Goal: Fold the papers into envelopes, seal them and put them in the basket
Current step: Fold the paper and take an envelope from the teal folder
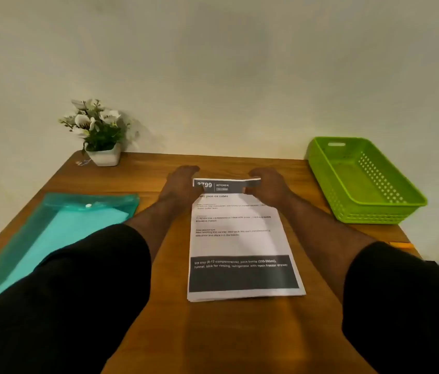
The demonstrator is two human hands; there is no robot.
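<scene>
A stack of printed white papers lies in the middle of the wooden table, with dark bands at its top and bottom. My left hand pinches the far left corner of the top sheet. My right hand pinches the far right corner, and that far edge is lifted a little off the stack. A green plastic basket stands at the table's right side, with nothing in it.
A teal plastic folder with a snap button lies on the left of the table. A white pot of artificial flowers stands at the far left corner. An orange item peeks out at the right edge. A wall rises behind.
</scene>
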